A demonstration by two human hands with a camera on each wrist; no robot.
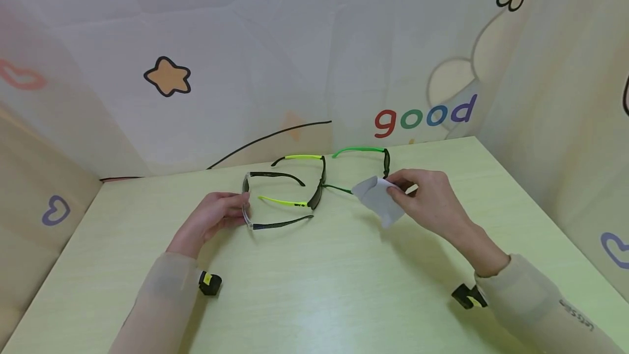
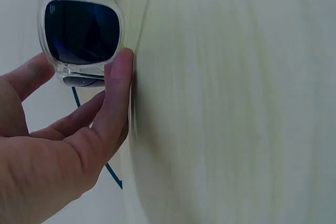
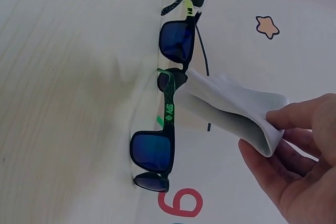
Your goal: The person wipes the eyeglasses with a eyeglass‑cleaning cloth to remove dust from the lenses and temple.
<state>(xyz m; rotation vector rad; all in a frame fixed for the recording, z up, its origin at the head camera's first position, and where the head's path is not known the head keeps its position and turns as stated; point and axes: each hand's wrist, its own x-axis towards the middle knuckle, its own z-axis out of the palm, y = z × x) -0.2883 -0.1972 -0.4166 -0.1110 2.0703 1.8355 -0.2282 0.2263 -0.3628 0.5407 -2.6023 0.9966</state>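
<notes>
My left hand (image 1: pixel 213 213) grips clear-framed sunglasses (image 1: pixel 247 182) at the middle of the front, their dark temples unfolded and pointing right. In the left wrist view, one dark lens (image 2: pixel 81 32) shows above the fingertips. With thumb and fingers, my right hand (image 1: pixel 434 201) pinches a white cloth (image 1: pixel 375 198) that hangs folded; the right wrist view shows a fold gaping in it. Just behind the cloth stand green-and-black sunglasses (image 1: pixel 386 160), partly hidden by cloth and hand. Between the hands are yellow-and-black sunglasses (image 1: pixel 316 196), overlapped by the clear pair in the head view.
The pale wooden table (image 1: pixel 314 294) reaches back to a printed curtain (image 1: pixel 255 70), close behind the sunglasses. More curtain hangs along the left and right sides. Small black devices (image 1: pixel 210 284) are strapped at both sleeves.
</notes>
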